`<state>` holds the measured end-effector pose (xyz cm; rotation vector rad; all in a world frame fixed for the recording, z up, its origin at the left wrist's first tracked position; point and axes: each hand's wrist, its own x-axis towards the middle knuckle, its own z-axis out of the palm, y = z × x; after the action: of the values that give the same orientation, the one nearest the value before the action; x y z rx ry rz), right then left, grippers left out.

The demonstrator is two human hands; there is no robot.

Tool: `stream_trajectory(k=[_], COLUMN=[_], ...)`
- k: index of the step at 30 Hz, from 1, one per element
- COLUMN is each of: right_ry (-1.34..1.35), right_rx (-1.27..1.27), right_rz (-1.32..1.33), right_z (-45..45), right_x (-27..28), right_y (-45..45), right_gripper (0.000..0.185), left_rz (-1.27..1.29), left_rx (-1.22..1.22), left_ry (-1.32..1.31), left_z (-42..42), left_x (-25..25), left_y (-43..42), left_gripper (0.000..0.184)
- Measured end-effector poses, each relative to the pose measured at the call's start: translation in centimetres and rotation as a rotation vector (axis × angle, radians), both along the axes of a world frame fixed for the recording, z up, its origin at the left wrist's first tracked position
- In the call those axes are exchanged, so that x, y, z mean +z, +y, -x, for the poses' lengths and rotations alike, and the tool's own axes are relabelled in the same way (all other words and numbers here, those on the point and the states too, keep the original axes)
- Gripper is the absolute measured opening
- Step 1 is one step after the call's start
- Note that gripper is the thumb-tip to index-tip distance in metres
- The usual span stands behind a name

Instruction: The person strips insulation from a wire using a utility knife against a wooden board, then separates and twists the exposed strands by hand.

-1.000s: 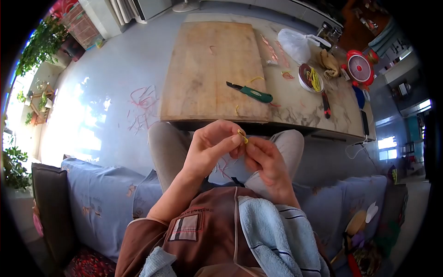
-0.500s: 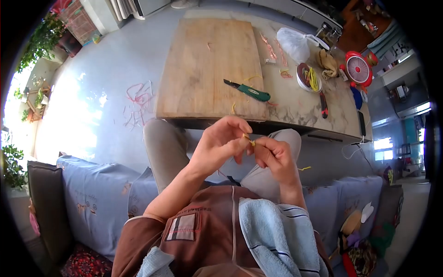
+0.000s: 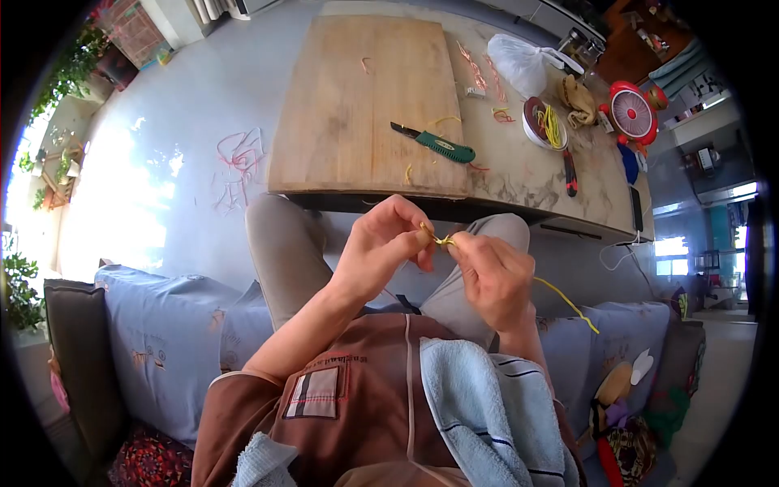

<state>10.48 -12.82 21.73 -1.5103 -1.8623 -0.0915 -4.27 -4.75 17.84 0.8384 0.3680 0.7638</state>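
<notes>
A thin yellow wire [image 3: 442, 240] stretches between my two hands, above my lap and just short of the table edge. My left hand [image 3: 383, 245] pinches one end between thumb and forefinger. The other side is pinched by my right hand [image 3: 493, 272], whose fingers are curled. A long yellow tail [image 3: 572, 304] sticks out to the right of my right hand. The wire looks twisted or looped in the gap between the fingertips; the detail is too small to tell.
On the wooden board [image 3: 357, 105] lies a green utility knife [image 3: 434, 143] with its blade out. To its right on the table are a spool with yellow wire [image 3: 545, 126], a red-and-black tool [image 3: 570, 174], a white plastic bag [image 3: 518, 65] and a red fan [image 3: 632, 112].
My right hand has turned and shifted slightly right, widening the gap between the fingertips. More of the yellow tail now shows beyond it. The view has shifted a little.
</notes>
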Motion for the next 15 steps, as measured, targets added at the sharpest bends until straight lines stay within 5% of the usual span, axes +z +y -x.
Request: stream_trajectory(k=[4, 7, 15], right_ry=[0.299, 0.681, 0.713], right_rx=[0.056, 0.072, 0.028], right_rz=[0.115, 0.474, 0.499], right_z=[0.0, -0.6, -0.7], right_x=[-0.7, -0.6, -0.8], right_y=[0.0, -0.3, -1.0], right_gripper=[0.009, 0.015, 0.008], left_rz=[-0.063, -0.134, -0.192], left_rx=[-0.069, -0.082, -0.024], left_ry=[-0.044, -0.028, 0.043], left_z=[0.4, 0.6, 0.5], left_x=[0.3, 0.7, 2.2], left_y=[0.1, 0.8, 0.4], left_gripper=[0.009, 0.012, 0.008])
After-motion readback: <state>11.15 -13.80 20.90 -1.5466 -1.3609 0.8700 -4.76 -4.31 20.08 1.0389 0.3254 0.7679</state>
